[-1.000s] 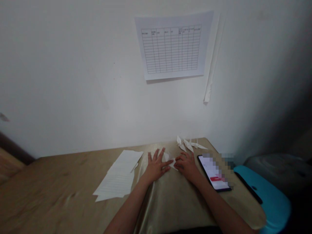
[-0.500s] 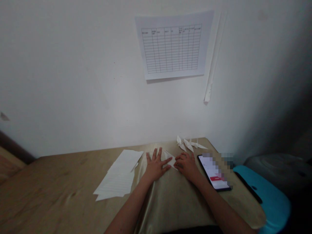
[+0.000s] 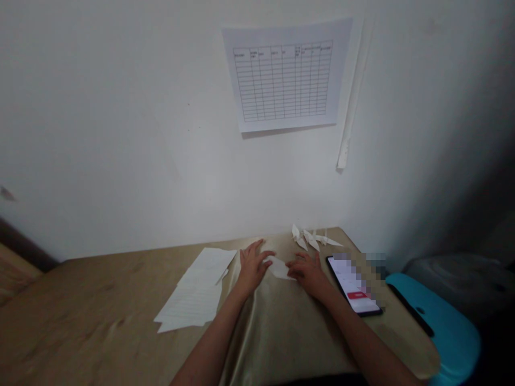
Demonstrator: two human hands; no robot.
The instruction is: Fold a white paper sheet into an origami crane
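Observation:
A small piece of folded white paper (image 3: 280,268) lies on the cloth-covered table between my two hands. My left hand (image 3: 251,266) has its thumb and index finger at the paper's left corner, closed on it, with the other fingers stretched away from it. At the right end of the paper, the curled fingers of my right hand (image 3: 309,272) grip its edge. Behind the right hand stand several folded paper cranes (image 3: 310,239). Exact fold lines on the small paper are too faint to make out.
To the left lies a stack of lined paper sheets (image 3: 195,292). A phone (image 3: 360,292) with a lit screen rests right of my right hand. Beyond the right table edge is a turquoise chair-like object (image 3: 442,321). A printed table sheet (image 3: 285,80) hangs on the wall.
My left hand has gone from lying flat with spread fingers to a pinch at the paper's corner. The paper has turned and looks wider. My right hand has barely moved.

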